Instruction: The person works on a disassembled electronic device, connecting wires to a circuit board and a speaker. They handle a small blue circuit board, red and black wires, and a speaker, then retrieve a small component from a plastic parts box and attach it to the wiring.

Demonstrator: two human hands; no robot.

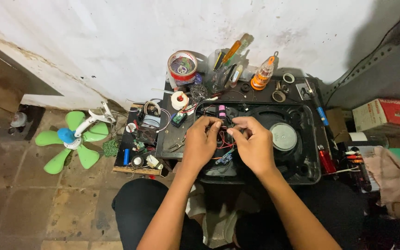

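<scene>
My left hand [201, 144] and right hand [254, 147] meet over the open black case [309, 139], fingertips pinched together on a tangle of thin red and black wires [223, 135] — both hands closed on it, thumbs and forefingers nearly touching each other. Just under my palms a small blue board [224, 158] lies tilted in the case. The wires sit right between my two grips, near the case's left half.

To the right of my right hand is the round grey speaker [284, 136], set in the case floor. Just past my fingertips a pink cell [221, 111] stands by the case's far wall.

Left of the case, a low board [130, 169] carries loose parts and a blue cell [126, 156]. Further left on the tiled floor lies a green fan [72, 139].

At the far edge, against the wall — a tape roll [182, 68], a cup of screwdrivers [223, 67] and an orange bottle [261, 75].
</scene>
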